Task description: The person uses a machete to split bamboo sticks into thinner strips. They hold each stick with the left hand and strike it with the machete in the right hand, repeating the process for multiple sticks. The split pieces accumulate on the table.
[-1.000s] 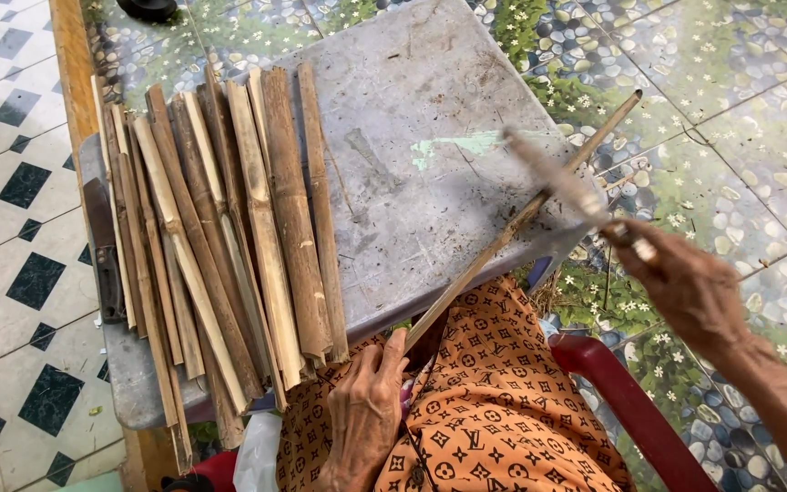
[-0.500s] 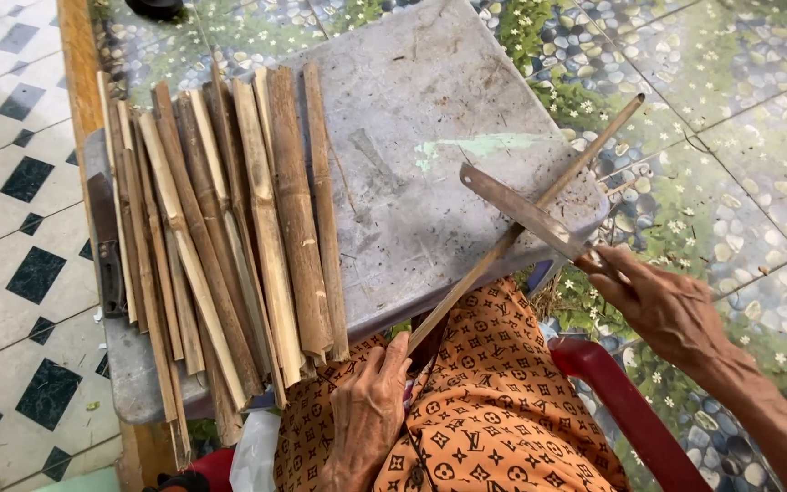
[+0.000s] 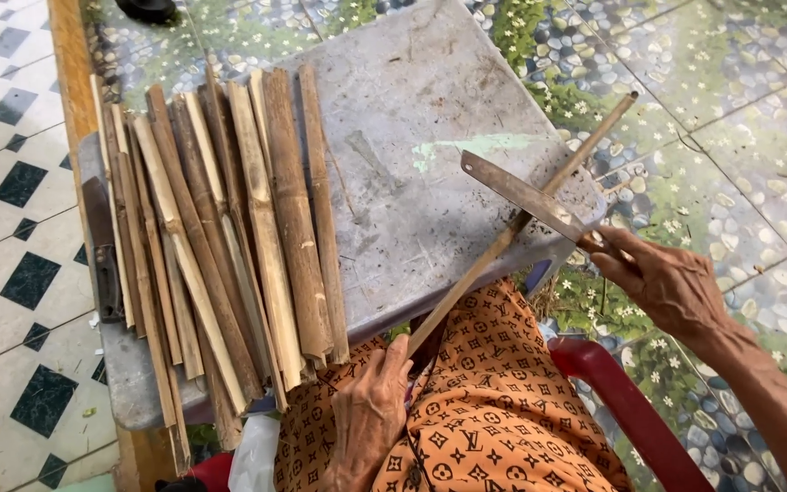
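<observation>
My left hand (image 3: 371, 415) is clenched round the near end of a long thin brown bamboo stick (image 3: 512, 232), pinning it against my lap on the orange patterned cloth (image 3: 494, 401) so it cannot roll. The stick runs up and away to the right, crossing the corner of the worn grey flat-topped stool (image 3: 412, 155) and jutting past its edge over the pebble-and-flower printed floor tiles (image 3: 712, 109).

My right hand (image 3: 667, 282) grips the handle of a long flat steel knife blade (image 3: 521, 196), fingers wrapped tight. The blade lies across the stick at a slant, touching it about midway, edge turned toward the wood; the stool corner sits beneath as a backing.

Pile of split bamboo slats, tan and brown (image 3: 220, 237), laid side by side lengthwise on the stool's left half, clear of the blade (a dark tool (image 3: 102, 246) lies along the far left edge, kind unclear). Red plastic chair arm (image 3: 621, 401) beside my right knee.
</observation>
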